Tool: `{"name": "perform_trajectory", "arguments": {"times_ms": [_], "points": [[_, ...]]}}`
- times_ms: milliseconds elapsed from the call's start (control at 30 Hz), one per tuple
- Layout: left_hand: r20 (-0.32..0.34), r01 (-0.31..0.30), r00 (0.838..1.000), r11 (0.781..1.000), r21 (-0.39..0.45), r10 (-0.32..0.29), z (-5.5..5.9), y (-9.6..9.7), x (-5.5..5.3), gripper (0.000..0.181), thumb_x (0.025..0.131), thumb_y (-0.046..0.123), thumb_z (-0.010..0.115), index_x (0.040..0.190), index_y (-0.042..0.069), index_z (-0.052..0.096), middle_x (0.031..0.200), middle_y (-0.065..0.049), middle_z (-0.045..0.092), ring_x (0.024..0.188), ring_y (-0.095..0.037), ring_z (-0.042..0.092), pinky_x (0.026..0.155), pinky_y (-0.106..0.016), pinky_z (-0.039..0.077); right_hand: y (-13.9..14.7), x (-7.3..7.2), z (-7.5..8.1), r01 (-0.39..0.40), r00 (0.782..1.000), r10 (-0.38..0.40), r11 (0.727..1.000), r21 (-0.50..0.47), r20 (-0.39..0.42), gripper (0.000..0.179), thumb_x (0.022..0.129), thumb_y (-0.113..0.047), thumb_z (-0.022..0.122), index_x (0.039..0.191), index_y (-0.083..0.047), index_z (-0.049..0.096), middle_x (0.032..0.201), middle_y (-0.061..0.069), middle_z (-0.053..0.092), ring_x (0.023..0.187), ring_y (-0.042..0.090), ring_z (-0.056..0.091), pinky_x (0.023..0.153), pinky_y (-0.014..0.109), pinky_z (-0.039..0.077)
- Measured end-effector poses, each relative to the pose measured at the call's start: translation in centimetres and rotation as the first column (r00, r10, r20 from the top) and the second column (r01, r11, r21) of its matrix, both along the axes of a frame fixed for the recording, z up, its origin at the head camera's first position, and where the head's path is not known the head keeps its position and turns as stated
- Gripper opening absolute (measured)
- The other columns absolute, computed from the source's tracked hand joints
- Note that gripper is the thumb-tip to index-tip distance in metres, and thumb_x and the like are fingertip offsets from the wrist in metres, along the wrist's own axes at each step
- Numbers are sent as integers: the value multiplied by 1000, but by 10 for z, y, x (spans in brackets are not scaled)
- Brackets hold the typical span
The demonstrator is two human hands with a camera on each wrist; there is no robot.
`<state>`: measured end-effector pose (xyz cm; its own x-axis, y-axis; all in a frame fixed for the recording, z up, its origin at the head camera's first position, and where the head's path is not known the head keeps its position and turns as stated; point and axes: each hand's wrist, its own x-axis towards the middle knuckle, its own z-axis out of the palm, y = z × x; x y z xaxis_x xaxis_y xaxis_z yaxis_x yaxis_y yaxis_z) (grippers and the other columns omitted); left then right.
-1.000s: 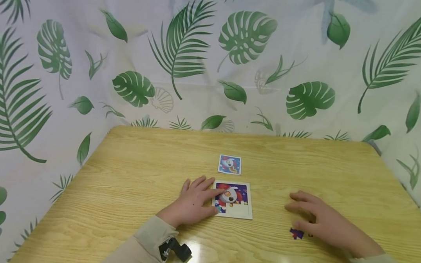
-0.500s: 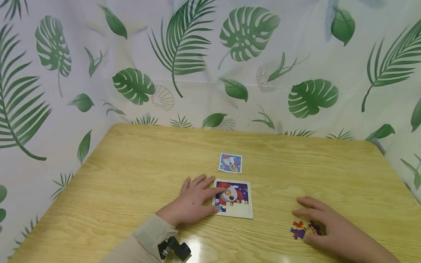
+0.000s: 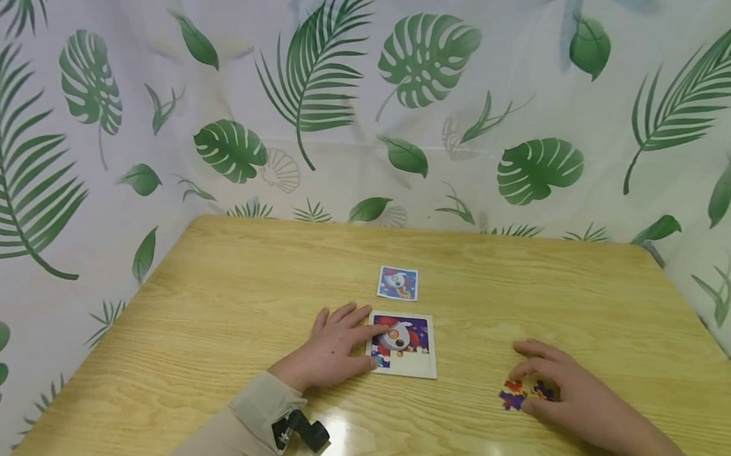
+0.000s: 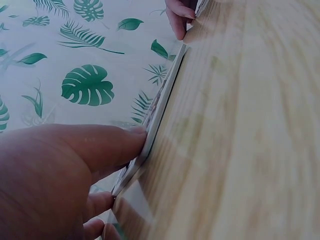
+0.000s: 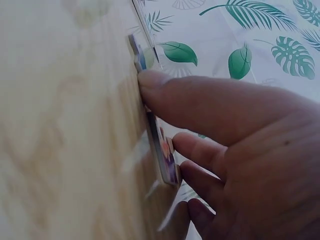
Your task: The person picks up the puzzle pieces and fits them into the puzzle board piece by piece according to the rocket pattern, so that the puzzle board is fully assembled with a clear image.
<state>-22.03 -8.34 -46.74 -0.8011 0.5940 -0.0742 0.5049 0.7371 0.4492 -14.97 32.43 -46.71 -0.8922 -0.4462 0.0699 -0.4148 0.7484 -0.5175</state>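
Observation:
A square puzzle board point(image 3: 422, 368) lies in front of the person, partly filled with a picture of a white-faced character in red, its lower right bare. The left hand point(image 3: 334, 354) rests at its left side, index finger over the picture and thumb at the lower left corner. In the left wrist view, that thumb lies against the edge of the puzzle board point(image 4: 159, 116). To the right, the right hand point(image 3: 572, 393) arches over loose purple and red puzzle pieces point(image 3: 511, 400). Its thumb touches a puzzle piece point(image 5: 135, 47) in the right wrist view, with another puzzle piece point(image 5: 169, 162) below the fingers.
A small picture card point(image 3: 398, 284) with a similar character lies behind the board. The wooden table point(image 3: 247, 277) is backed by a white leaf-print cloth point(image 3: 348, 71). A black wrist camera point(image 3: 300, 430) sits on the left sleeve.
The right hand first drew back rightward, uncovering more of the pieces. Since then its index finger has bent inward, towards the pieces beside the thumb. The left hand keeps its place on the board.

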Motion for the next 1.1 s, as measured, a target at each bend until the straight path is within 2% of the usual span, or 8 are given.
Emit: {"name": "perform_trajectory", "arguments": {"times_ms": [133,233,433,500,667,900,1100], "points": [[0,4,1000,1000,11,-4,-1,1,0,60,98,43,61,154,30,46,166,-6,24,154,-31,9,117,-65,-1,1,1,-2,-6,999,6,1000,4,-37,30,89,-39,78,118,-41,67,150,5,47,134,37,43,94,36,47],[1,3,1000,1000,14,-3,0,1,1,60,98,43,61,154,31,46,167,-6,23,154,-32,9,117,-65,-1,1,1,-3,-19,998,19,1000,2,-64,28,89,-37,79,114,-41,68,148,7,49,132,38,45,92,37,48],[-4,2,1000,1000,13,-2,2,2,0,60,98,43,61,154,31,46,166,-6,24,154,-32,9,117,-65,-1,-2,-1,-2,-24,994,22,1000,-14,-110,24,88,-33,80,106,-41,67,143,8,52,129,37,47,91,27,45],[-12,2,1000,1000,10,-2,1,2,0,60,98,43,61,154,31,46,166,-7,24,154,-32,9,117,-65,-1,-4,-2,-1,-24,992,23,1000,-11,-127,23,88,-33,81,104,-42,66,141,6,53,127,35,48,91,28,45],[-25,1,1000,1000,0,-1,-2,1,-1,60,98,44,61,154,31,46,166,-6,24,154,-32,10,117,-65,-1,-9,-3,0,-34,985,33,999,0,-172,24,86,-31,82,100,-42,66,135,5,57,125,34,50,92,40,45],[-27,-3,1000,1000,3,3,-3,0,-1,60,97,44,61,154,31,47,166,-6,25,154,-32,11,116,-65,0,-13,-4,-3,-31,975,36,999,29,-221,29,82,-29,86,97,-40,63,129,-1,58,121,28,53,93,32,45],[-23,0,1000,1000,1,0,-3,1,-1,60,97,44,62,154,31,47,166,-7,25,153,-32,11,116,-65,0,-21,-3,-4,-1,972,-1,1000,-6,-233,31,82,-27,87,95,-35,60,121,-8,61,114,21,55,91,28,44]]}}
